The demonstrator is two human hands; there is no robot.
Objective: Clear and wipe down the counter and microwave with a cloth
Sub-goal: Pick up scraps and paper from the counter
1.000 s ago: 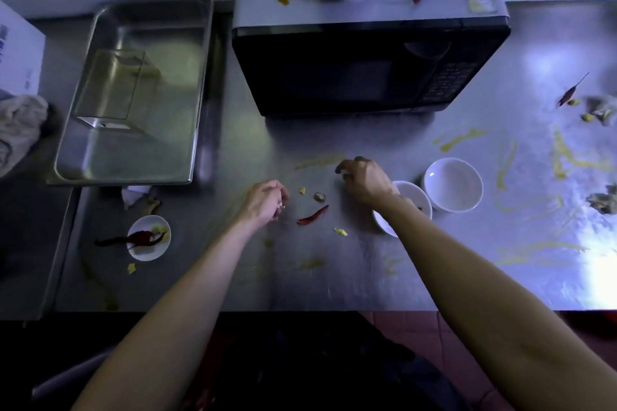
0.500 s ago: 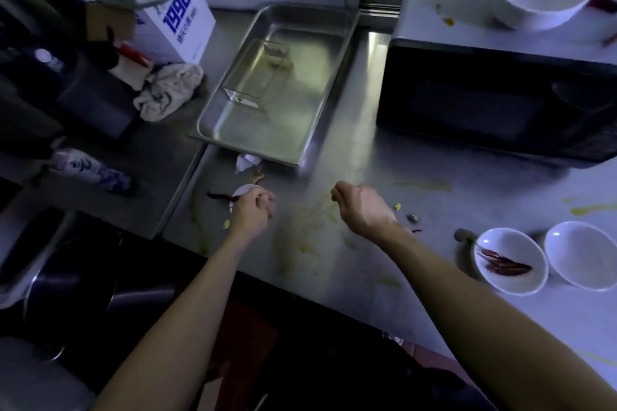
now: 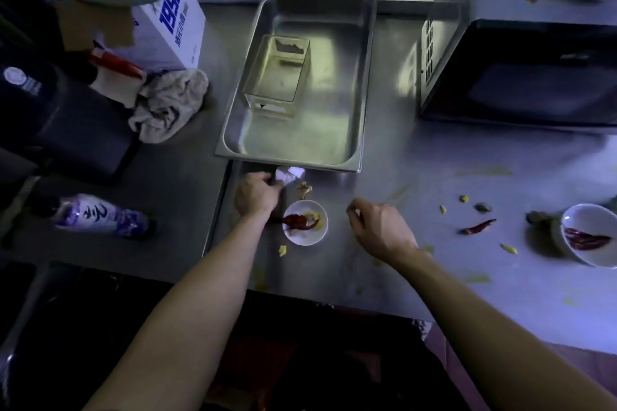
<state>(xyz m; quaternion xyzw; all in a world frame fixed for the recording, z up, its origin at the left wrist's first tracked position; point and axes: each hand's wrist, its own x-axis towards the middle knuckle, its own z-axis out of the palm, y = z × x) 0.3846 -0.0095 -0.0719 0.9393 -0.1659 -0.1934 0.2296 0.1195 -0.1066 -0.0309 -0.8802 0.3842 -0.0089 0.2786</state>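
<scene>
Steel tray (image 3: 364, 77) at the back of the table (image 3: 400, 157) carries one clear box (image 3: 277, 73). Just in front of the tray a small white dish (image 3: 305, 238) holds a red chilli (image 3: 296, 221) and some yellow scraps. A second dish (image 3: 592, 260) at the right edge holds more red chillies. Your left hand (image 3: 257, 193) is beside the first dish, and its fingers are curled round a crumpled white paper (image 3: 289, 174) at the front rim of the tray. Your right hand (image 3: 377, 227) hovers over the table right of that dish, with fingers loosely curled and nothing visible between them. The cloth (image 3: 170, 103) lies left of the tray, well apart from both hands, grey-white and crumpled in a heap. The microwave (image 3: 534, 77) stands at the right. One loose chilli (image 3: 477, 227), yellow bits and yellow smears are on the table in front of it.
</scene>
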